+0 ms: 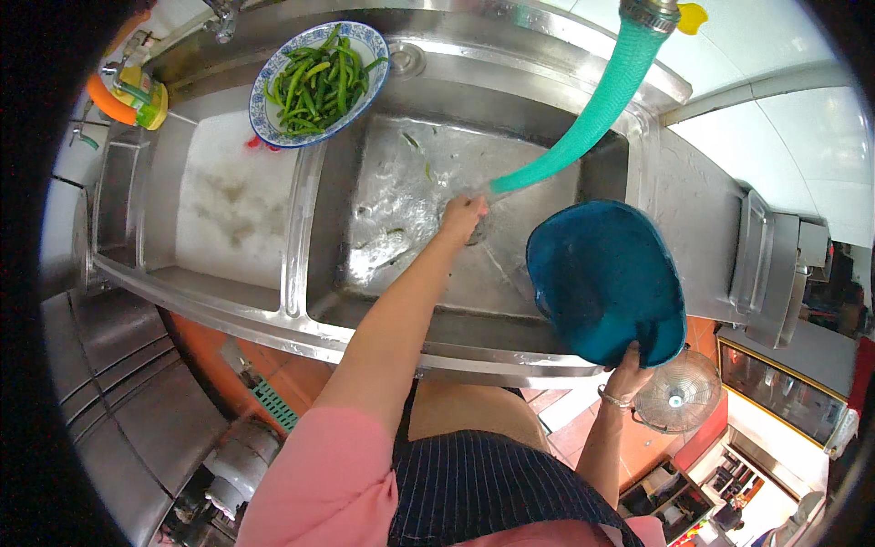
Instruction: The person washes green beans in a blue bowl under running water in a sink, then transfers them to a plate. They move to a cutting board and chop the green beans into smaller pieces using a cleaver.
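Observation:
My right hand [627, 377] grips the rim of a dark teal plastic basin [605, 280], tilted over the right front part of a stainless steel sink bowl [547, 246]. Down in the bowl, my left hand [465, 215] is just below the mouth of a green hose [581, 140]. Its fingers are partly hidden and blurred, so I cannot tell whether they hold anything. Shallow water covers part of the bowl's floor, with a few green bits [410, 140] scattered in it. Green chili peppers [321, 82] fill a blue-and-white patterned dish [263, 109] at the back left.
A second sink bowl [164, 184] to the left contains whitish, cloudy liquid and something red [254, 142]. A yellow bottle [154, 102] stands by an orange hose [109, 99] at the far left. Behind my right arm, a round fan [677, 401] is on the floor side.

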Demonstrator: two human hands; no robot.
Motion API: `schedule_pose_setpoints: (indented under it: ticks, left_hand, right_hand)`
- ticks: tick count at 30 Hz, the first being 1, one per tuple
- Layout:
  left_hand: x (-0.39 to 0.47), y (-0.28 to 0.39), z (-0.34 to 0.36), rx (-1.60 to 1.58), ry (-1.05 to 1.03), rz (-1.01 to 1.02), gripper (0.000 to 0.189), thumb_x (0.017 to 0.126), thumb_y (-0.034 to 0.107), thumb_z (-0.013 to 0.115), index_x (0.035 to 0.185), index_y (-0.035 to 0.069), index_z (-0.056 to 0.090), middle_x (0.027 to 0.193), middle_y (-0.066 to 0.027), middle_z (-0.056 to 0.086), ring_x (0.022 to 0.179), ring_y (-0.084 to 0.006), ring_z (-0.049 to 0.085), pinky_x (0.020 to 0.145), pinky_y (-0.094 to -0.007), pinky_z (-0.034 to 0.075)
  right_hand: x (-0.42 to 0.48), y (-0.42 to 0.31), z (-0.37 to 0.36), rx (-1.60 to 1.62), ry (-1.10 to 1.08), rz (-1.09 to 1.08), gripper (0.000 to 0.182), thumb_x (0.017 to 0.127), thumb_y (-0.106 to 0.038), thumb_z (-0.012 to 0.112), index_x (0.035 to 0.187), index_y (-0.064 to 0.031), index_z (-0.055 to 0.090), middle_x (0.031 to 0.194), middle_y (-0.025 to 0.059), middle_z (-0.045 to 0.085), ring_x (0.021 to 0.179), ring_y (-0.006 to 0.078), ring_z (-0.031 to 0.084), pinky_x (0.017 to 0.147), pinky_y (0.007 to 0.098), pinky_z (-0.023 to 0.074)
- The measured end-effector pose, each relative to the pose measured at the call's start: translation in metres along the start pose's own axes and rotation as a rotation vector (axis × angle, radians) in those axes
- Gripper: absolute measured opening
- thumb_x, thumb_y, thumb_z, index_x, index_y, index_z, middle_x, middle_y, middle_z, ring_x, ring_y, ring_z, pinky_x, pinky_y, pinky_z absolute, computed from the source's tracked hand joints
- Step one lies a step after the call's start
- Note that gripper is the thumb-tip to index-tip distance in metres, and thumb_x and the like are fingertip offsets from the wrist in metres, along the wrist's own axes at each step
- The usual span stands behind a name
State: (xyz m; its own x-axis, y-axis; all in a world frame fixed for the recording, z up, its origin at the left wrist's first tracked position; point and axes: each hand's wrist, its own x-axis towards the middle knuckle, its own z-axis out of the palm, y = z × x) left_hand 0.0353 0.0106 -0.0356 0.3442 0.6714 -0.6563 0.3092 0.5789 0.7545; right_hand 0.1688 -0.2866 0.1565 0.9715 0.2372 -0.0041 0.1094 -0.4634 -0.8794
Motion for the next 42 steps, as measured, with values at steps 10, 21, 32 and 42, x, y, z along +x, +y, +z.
schedule_pose_setpoints:
  ticks: [10,21,32,42]
  left_hand:
    - [-0.008,-0.025,-0.078,0.212,0.521,0.144,0.031,0.082,0.031,0.058,0.088,0.001,0.062,0.083,-0.0148,0.064,0.077,-0.0308,0.059,0.072,-0.0368,0.045]
    - [0.040,-0.030,0.005,0.651,0.006,0.187,0.043,0.088,0.039,0.044,0.083,-0.001,0.061,0.085,-0.0192,0.062,0.085,-0.0356,0.059,0.077,-0.0428,0.044]
    - [-0.068,0.008,-0.076,-0.492,-0.004,-0.141,0.039,0.091,0.044,0.047,0.071,0.011,0.042,0.053,0.0020,0.035,0.041,-0.0083,0.028,0.037,-0.0242,0.020]
    - [-0.128,0.169,-0.126,-0.014,0.688,0.632,0.036,0.088,0.034,0.056,0.070,0.003,0.052,0.069,-0.0019,0.052,0.069,-0.0122,0.045,0.064,-0.0281,0.037]
  right_hand:
    - [0.003,-0.019,0.016,0.039,0.051,-0.170,0.033,0.086,-0.014,0.055,0.114,0.0027,0.050,0.102,0.0090,0.056,0.084,0.0186,0.050,0.072,0.0325,0.0438]
    - [-0.008,-0.016,0.005,0.128,0.123,-0.005,0.017,0.084,-0.014,0.054,0.095,-0.0007,0.053,0.066,0.0061,0.053,0.043,0.0119,0.046,0.031,0.0227,0.0325]
    - [0.008,0.018,0.000,0.141,0.180,-0.157,0.022,0.086,-0.017,0.055,0.101,-0.0015,0.052,0.075,0.0068,0.055,0.049,0.0115,0.048,0.034,0.0226,0.0334]
    - [0.014,0.014,-0.007,0.157,0.191,-0.162,0.018,0.086,-0.016,0.055,0.096,-0.0007,0.054,0.071,0.0041,0.054,0.049,0.0097,0.045,0.037,0.0229,0.0312]
